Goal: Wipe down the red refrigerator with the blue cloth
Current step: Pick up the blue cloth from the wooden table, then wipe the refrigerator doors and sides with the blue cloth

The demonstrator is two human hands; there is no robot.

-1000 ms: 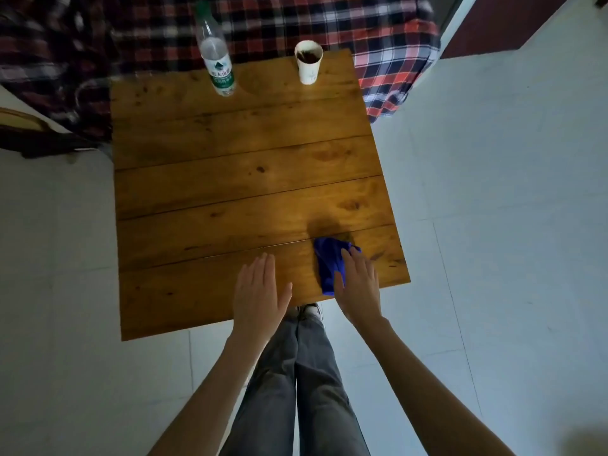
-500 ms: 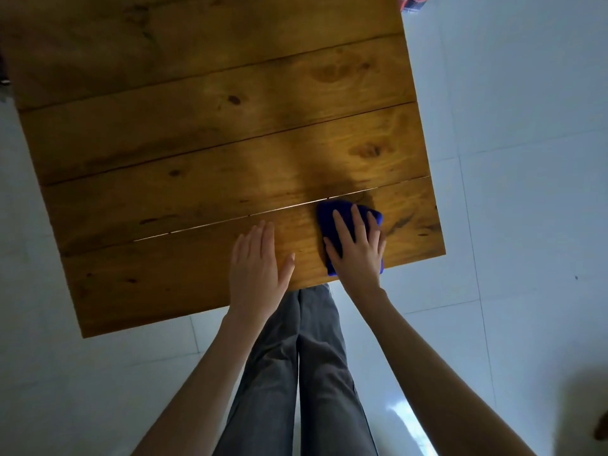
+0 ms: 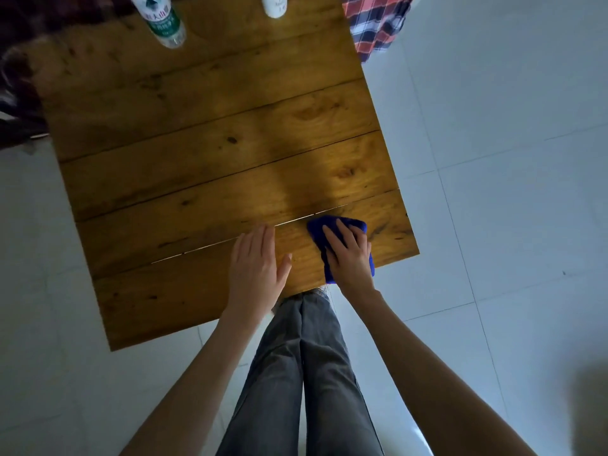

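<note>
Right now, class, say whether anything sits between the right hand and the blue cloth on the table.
Nothing visible does: the right hand lies on the blue cloth at the table's near corner; the left hand rests apart.

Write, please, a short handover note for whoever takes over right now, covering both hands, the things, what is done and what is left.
Left hand: flat on the wooden table, fingers straight, holding nothing.
Right hand: laid on the blue cloth, fingers spread, pressing it to the table.
Cloth: at the table's near right corner.
Refrigerator: not in view.
Also: a bottle and a cup at the far edge.
Done: cloth under hand; no wiping of the refrigerator shows.
Left: lift the cloth, go to the refrigerator, wipe it down.
</note>
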